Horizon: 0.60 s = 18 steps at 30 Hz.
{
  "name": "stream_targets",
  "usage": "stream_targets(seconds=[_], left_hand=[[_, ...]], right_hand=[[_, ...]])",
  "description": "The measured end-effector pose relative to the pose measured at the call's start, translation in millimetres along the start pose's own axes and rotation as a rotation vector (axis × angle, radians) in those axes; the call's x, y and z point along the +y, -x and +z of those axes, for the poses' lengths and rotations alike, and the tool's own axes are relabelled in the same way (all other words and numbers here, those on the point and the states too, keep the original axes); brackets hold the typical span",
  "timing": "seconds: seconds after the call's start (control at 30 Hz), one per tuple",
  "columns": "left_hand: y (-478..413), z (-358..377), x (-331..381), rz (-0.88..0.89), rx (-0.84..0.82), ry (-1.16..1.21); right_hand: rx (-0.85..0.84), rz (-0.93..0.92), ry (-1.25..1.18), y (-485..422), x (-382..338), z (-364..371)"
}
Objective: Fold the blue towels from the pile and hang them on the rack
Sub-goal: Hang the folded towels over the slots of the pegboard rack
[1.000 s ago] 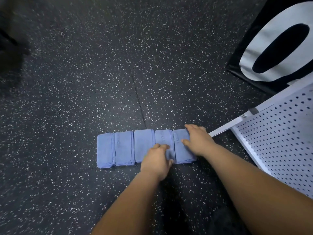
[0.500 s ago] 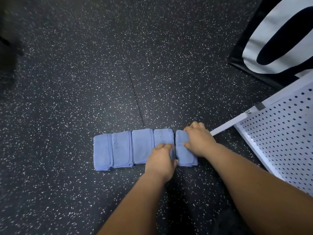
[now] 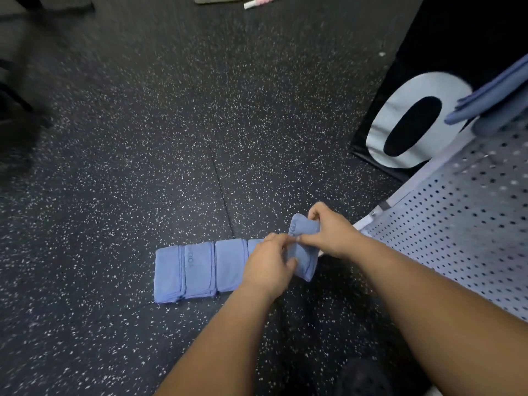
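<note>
A row of folded blue towels [image 3: 200, 271] lies on the dark speckled floor. The rightmost folded blue towel [image 3: 303, 252] is lifted at a tilt off the row's right end. My right hand [image 3: 331, 231] grips its upper edge, fingers curled round it. My left hand [image 3: 271, 265] pinches the same towel's left side. More blue towels [image 3: 491, 101] hang at the upper right over the white perforated rack [image 3: 468, 224].
A black panel with a large white ring [image 3: 405, 121] stands behind the rack. A floor seam [image 3: 220, 178] runs away from the towels. Dark shapes sit at the far left, and a pink-and-white object [image 3: 257, 1] lies at the top edge.
Both hands were pressing on the right end of the row; now they have taken hold of the rightmost folded towel and raised it. The view has tilted up, showing towels on the rack.
</note>
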<state>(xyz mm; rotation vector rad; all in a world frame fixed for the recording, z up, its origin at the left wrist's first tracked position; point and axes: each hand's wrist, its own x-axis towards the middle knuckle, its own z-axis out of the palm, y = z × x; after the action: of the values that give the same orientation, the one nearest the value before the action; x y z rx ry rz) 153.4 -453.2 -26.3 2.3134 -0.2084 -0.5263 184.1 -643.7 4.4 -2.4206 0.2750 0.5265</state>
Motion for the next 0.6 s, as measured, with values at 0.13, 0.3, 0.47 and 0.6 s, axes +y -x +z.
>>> stream_targets(seconds=[0.13, 0.3, 0.47, 0.6], left_hand=[[18.8, -28.5, 35.6, 0.095, 0.053, 0.094], [48.2, -68.8, 81.4, 0.143, 0.101, 0.097], [84.4, -108.0, 125.3, 0.236, 0.183, 0.193], [125.4, -127.3, 156.5, 0.323, 0.186, 0.268]], right_hand=[[0.080, -0.028, -0.085, 33.3, -28.7, -38.5], [0.092, -0.071, -0.225, 92.0, -68.8, -80.9], [0.189, -0.162, -0.239, 165.7, -104.9, -114.0], [0.333, -0.206, -0.279, 225.6, -116.8, -129.6]])
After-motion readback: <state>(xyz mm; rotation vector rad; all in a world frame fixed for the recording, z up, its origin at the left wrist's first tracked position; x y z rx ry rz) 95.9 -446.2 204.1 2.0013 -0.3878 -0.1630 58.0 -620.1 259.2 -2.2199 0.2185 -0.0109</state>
